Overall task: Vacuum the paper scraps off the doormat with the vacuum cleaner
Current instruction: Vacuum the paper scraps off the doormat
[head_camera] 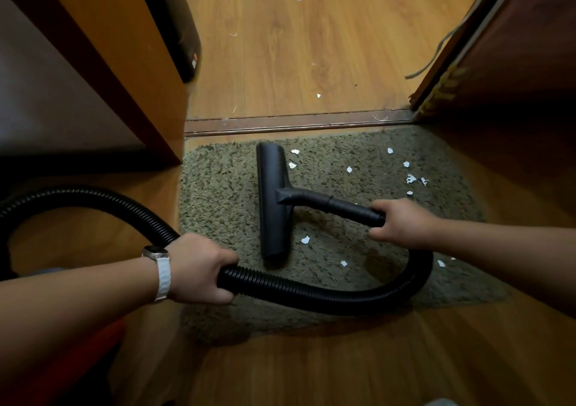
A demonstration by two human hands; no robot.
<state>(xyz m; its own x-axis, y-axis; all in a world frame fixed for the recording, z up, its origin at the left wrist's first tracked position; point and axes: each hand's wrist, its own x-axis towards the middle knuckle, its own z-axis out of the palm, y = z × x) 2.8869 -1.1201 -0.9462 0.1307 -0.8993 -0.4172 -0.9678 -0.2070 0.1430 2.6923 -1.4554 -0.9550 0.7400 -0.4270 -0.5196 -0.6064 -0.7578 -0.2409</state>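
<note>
**A:** Roughly where are we on the doormat (224,187)?

**B:** Partway, my read. Left side of the pile looks clean. Paper scraps (411,178) left: a cluster far right, two beside the floor nozzle (273,203) at its far end, one just right of its near end, a few near the hose loop.

**A:** Nozzle position?

**B:** Flat on the mat, centre-left, long axis running away from the camera. Wand (343,206) exits to the right.

**A:** Hands?

**B:** Right hand (402,223) is wrapped closed around the wand end. Left hand (199,270) is fisted round the corrugated hose (311,293), where it crosses the mat's near-left edge. White watch (159,268) on that wrist.

**A:** Hose routing?

**B:** Loops from the right hand, across the mat's near side, through the left hand, then arcs off left. Vacuum body mostly out of view.

**A:** Anything off-mat?

**B:** A few scraps on the wood floor (311,47) past the threshold (296,123). Outside the task as worded.

**A:** Remaining?

**B:** Sweep the nozzle right; most of what's left sits there.
</note>
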